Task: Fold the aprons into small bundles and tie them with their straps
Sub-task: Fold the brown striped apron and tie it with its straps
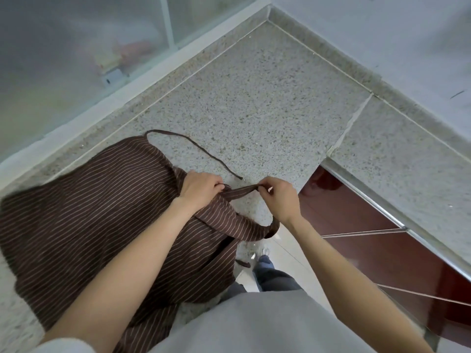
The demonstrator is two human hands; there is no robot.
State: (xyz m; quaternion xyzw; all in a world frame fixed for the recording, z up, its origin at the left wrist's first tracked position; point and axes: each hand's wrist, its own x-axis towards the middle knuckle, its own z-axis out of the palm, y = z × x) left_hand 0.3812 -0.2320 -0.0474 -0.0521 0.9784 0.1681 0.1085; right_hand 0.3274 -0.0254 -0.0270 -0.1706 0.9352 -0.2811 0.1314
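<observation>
While the brown striped apron [84, 217] lies spread over the near left part of the speckled stone counter [254, 103], both hands meet at its right edge, where the cloth narrows into a wide striped strap [239, 191]. The left hand [200, 189] sits on the gathered top edge of the apron, fingers curled round the bunched cloth where the strap begins. The right hand [279, 200] is just to the right of it, thumb and forefinger pinching the strap's far end, so the short stretch of strap runs nearly level between the two grips. Below the hands the same wide band loops down and to the right, hanging past the counter's near edge under the right wrist.

The bulk of the apron stretches left and near from the left hand, its lower part draping off the counter against the person's grey shirt [267, 324]. A thin dark tie string [201, 149] leaves the apron's far corner, arcs over the bare stone and ends just beyond the hands, touching neither.

To the right, the counter turns a corner above dark red cabinet fronts [369, 240]. A frosted glass window [76, 47] with a white frame runs along the far left. Blue trousers and a shoe [265, 266] show on the pale floor below.
</observation>
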